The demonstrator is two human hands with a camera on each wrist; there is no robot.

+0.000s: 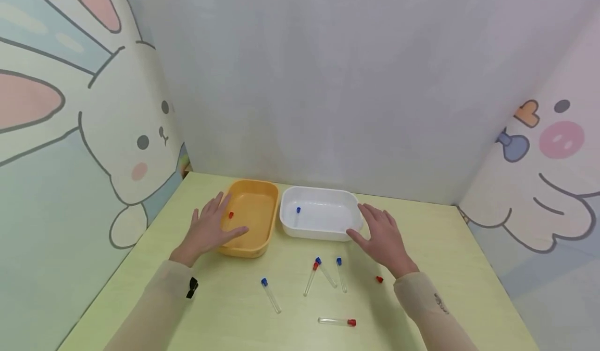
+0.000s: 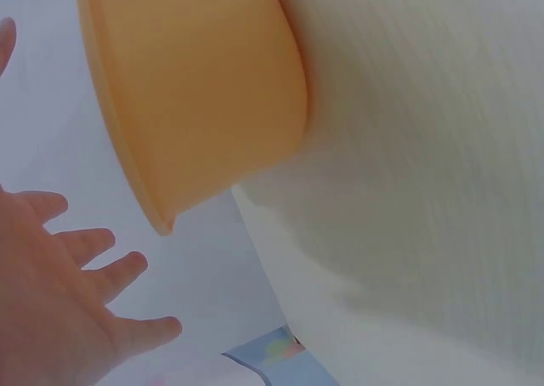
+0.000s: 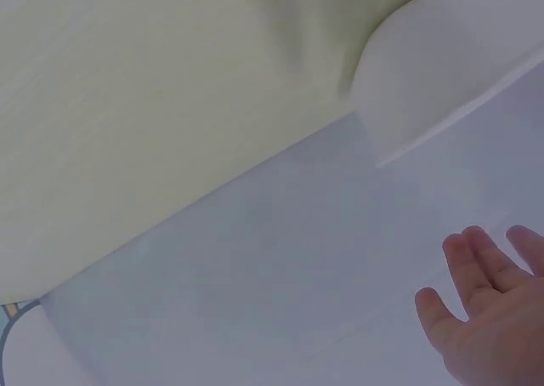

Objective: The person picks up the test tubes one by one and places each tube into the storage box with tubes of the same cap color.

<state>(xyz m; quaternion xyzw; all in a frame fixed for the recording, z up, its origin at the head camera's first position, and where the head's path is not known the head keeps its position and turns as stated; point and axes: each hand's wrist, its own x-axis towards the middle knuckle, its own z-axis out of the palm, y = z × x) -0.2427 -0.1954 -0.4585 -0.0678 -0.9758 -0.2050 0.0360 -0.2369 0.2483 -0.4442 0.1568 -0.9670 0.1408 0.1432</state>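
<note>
My left hand hovers over the left side of the orange basin, fingers spread and holding nothing. A small red cap lies inside that basin. At the right end of the white basin is my right hand, its fingers extended and grasping nothing; whether it touches the rim I cannot tell. One blue cap sits in the white basin. In the left wrist view the spread fingers stand apart from the orange wall. The right wrist view shows fingers below the white basin's edge.
In front of the basins lie several clear tubes, among them a blue-capped tube, a red-capped tube and a sideways red-capped tube. A loose red cap is near the right wrist. Walls enclose the table behind and on both sides.
</note>
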